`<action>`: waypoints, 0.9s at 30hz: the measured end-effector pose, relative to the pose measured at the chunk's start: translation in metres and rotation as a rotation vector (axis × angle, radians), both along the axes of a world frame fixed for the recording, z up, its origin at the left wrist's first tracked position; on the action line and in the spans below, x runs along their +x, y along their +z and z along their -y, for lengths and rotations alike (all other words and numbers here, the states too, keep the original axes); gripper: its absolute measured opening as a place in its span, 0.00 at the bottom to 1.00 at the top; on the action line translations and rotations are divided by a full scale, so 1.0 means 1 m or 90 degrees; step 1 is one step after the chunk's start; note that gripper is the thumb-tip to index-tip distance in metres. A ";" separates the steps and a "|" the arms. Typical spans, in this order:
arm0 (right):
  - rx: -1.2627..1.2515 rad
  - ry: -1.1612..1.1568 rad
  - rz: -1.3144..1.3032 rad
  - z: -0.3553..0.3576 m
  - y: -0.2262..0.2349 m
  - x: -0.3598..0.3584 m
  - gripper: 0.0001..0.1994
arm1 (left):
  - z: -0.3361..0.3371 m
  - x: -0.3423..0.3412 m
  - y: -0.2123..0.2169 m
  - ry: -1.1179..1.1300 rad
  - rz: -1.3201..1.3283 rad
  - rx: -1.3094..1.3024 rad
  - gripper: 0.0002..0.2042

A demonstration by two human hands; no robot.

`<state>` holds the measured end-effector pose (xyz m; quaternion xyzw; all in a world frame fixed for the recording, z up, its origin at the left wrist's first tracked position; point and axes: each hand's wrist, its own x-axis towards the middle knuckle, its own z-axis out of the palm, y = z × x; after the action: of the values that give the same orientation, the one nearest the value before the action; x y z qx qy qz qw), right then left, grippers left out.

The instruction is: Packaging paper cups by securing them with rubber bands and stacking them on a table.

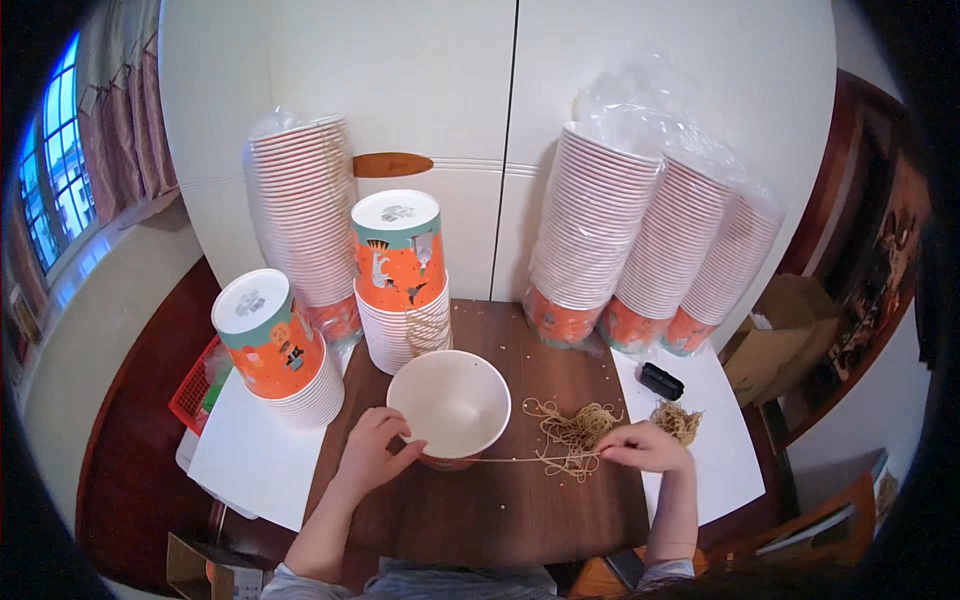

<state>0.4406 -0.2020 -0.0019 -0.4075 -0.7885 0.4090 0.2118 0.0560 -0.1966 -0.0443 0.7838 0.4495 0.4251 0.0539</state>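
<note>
A white paper bowl (452,402) with an orange outside stands open side up on the dark wooden table (500,510). My left hand (372,450) rests against the bowl's left side, fingers curled at its rim. My right hand (645,447) pinches a thin tan rubber band (520,459) that stretches in a straight line from the bowl's base to my fingers. A loose heap of tan rubber bands (578,430) lies just behind that hand.
Two upside-down stacks of orange patterned bowls (272,340) (400,275) stand behind the bowl. Tall bagged bowl stacks (640,240) (300,210) lean against the white wall. White sheets (250,440) flank the table, with a black object (661,380) on the right one.
</note>
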 end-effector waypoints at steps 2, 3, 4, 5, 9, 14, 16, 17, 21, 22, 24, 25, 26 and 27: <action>-0.067 -0.063 -0.044 0.005 0.012 0.017 0.07 | 0.001 -0.003 0.007 -0.014 0.000 -0.003 0.10; -0.067 -0.064 -0.042 0.006 0.014 0.022 0.07 | 0.002 -0.004 0.010 -0.029 -0.003 -0.005 0.10; -0.056 -0.064 -0.147 0.006 0.017 0.024 0.06 | 0.002 -0.006 0.011 -0.030 -0.001 -0.005 0.10; -0.044 -0.064 -0.253 0.007 0.020 0.026 0.06 | 0.002 -0.008 0.012 -0.037 -0.012 -0.016 0.10; -0.014 0.035 -0.333 0.000 0.028 0.017 0.08 | 0.007 -0.017 0.017 -0.042 0.019 -0.161 0.10; 0.039 0.004 -0.179 -0.012 0.040 -0.025 0.09 | 0.007 -0.029 0.020 -0.052 0.003 -0.155 0.10; 0.292 -0.092 0.109 -0.024 0.029 -0.039 0.09 | 0.002 -0.034 0.023 -0.065 -0.028 -0.136 0.10; 0.349 -0.147 0.154 -0.031 0.017 -0.045 0.08 | 0.000 -0.036 0.024 -0.080 -0.040 -0.157 0.09; 0.474 -0.201 0.243 -0.042 0.014 -0.060 0.04 | -0.011 -0.036 0.033 -0.136 -0.104 -0.211 0.08; 0.474 -0.208 0.241 -0.043 0.016 -0.063 0.04 | -0.014 -0.034 0.035 -0.140 -0.109 -0.209 0.08; 0.580 -0.174 0.074 -0.045 0.018 -0.069 0.04 | -0.014 -0.028 0.041 -0.099 -0.172 -0.131 0.06; 0.592 -0.157 0.053 -0.040 0.023 -0.069 0.04 | -0.014 -0.020 0.046 -0.105 -0.174 -0.131 0.06; 0.590 -0.163 0.055 -0.037 0.027 -0.069 0.04 | -0.013 -0.008 0.054 -0.086 -0.164 -0.084 0.07; 0.612 -0.144 -0.031 -0.035 0.030 -0.070 0.05 | -0.012 0.002 0.059 -0.063 -0.153 -0.036 0.07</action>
<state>0.3703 -0.1671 0.0280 -0.3369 -0.8337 -0.0176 0.4372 0.0582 -0.1843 0.0143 0.8485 0.4254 0.3118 0.0427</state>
